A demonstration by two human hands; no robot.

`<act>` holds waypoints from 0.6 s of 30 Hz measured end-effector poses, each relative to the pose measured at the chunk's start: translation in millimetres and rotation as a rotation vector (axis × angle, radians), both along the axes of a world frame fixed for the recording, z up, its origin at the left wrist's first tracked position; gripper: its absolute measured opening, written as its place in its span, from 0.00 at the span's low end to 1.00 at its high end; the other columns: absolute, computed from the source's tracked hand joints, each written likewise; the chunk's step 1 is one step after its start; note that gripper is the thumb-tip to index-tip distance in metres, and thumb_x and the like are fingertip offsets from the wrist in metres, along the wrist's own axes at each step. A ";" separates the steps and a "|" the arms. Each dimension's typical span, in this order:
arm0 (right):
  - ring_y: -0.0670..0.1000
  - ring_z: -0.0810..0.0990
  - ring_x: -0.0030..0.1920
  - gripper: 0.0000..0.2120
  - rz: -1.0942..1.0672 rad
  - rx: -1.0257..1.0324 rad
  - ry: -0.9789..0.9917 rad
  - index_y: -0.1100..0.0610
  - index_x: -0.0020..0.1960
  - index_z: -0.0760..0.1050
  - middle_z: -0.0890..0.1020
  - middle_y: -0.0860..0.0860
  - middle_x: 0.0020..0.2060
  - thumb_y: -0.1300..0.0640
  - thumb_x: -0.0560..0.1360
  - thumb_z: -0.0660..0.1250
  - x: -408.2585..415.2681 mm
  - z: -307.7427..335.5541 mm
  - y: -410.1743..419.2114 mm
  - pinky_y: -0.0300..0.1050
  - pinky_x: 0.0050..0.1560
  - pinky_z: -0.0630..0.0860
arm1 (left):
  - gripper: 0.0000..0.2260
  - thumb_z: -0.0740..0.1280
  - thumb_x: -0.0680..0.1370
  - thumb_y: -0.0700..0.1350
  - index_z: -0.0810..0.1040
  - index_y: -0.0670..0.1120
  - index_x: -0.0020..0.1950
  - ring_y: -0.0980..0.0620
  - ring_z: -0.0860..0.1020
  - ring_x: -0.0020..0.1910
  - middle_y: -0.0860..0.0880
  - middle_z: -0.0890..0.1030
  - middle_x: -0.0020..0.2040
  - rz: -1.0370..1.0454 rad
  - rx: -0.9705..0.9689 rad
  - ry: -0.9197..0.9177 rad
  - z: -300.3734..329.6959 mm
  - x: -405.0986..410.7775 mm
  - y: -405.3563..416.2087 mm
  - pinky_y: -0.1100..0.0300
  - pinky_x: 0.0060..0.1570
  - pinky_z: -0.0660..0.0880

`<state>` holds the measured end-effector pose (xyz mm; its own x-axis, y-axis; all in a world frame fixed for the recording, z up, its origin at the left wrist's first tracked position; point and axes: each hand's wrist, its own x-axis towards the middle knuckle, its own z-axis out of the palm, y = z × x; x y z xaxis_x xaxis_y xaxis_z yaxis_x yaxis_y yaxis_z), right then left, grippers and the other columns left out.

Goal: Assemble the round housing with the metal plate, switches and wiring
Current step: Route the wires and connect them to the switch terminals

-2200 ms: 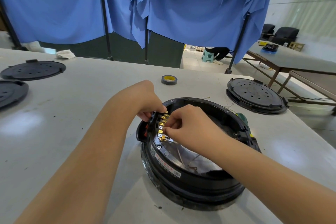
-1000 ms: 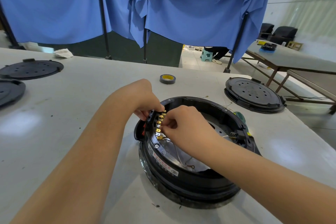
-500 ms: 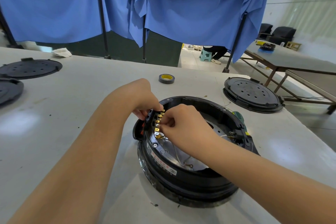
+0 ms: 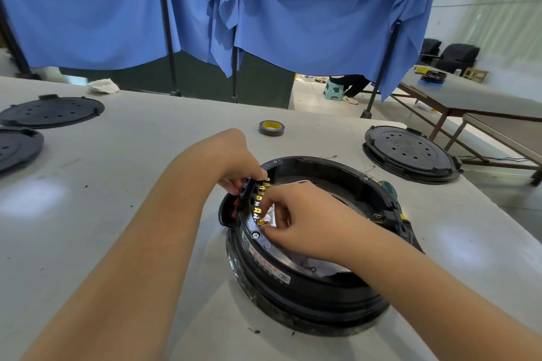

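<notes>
The round black housing (image 4: 316, 287) sits on the white table, open side up, with a shiny metal plate (image 4: 328, 268) and thin wires inside. At its left rim stands a black switch block (image 4: 249, 193) with a row of brass terminals (image 4: 259, 199). My left hand (image 4: 231, 155) grips the switch block from outside the rim. Inside the rim, my right hand (image 4: 305, 220) has its fingers curled and pinches at the lowest brass terminal (image 4: 261, 223); what is between its fingertips is hidden.
A roll of dark tape (image 4: 271, 127) lies behind the housing. Black round lids lie at the right (image 4: 410, 152) and at the far left (image 4: 51, 111), (image 4: 17, 148). A green-handled tool (image 4: 388, 187) lies behind the housing's right rim. Blue curtains hang beyond the table's far edge.
My right hand has moved down the row of brass terminals to the lowest one. My left hand keeps its hold on the switch block. The housing has stayed put.
</notes>
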<state>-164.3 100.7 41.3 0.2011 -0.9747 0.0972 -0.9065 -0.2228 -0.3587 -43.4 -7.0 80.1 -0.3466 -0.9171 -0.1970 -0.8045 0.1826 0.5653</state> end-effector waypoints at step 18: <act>0.41 0.70 0.30 0.10 -0.047 -0.011 0.014 0.46 0.35 0.73 0.72 0.44 0.27 0.49 0.71 0.72 -0.6 0.2 -4.1 0.39 0.30 0.62 | 0.12 0.72 0.75 0.47 0.77 0.39 0.44 0.52 0.79 0.23 0.44 0.80 0.32 0.001 -0.018 -0.039 -0.9 -2.0 1.2 0.63 0.28 0.78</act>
